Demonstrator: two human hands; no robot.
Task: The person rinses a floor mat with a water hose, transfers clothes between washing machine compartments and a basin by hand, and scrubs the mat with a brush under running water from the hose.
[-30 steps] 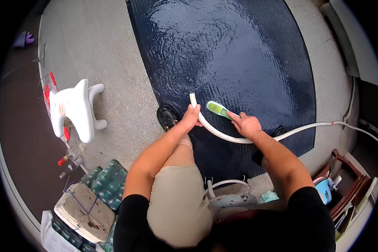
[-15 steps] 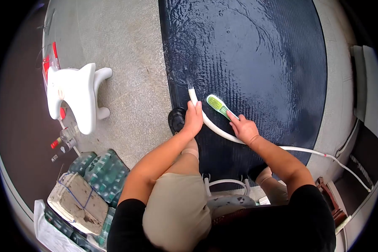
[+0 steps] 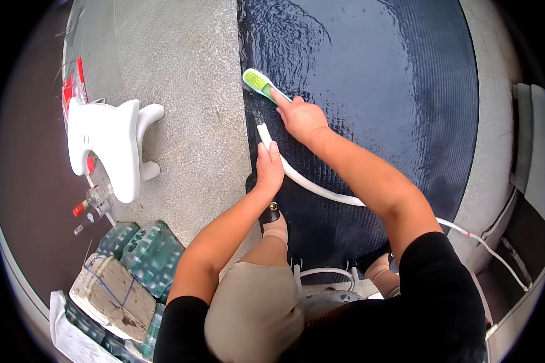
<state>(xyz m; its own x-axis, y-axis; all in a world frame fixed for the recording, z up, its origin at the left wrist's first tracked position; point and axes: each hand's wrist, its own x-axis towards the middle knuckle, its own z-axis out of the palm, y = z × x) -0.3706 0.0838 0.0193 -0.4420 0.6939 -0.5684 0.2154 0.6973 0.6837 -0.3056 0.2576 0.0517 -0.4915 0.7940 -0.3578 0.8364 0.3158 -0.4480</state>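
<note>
A seated person grips a white hose [image 3: 315, 187] near its mouth with the left hand [image 3: 270, 169], water running from it onto a wet, dark ribbed mat [image 3: 399, 139]. The right hand [image 3: 303, 118] clasps a green-and-white brush [image 3: 256, 80], its head just beyond the hose mouth at the mat's left edge; whether it touches the mat cannot be told. To the left stands a white stool [image 3: 106, 136], with packed bottles [image 3: 151, 251] nearer.
</note>
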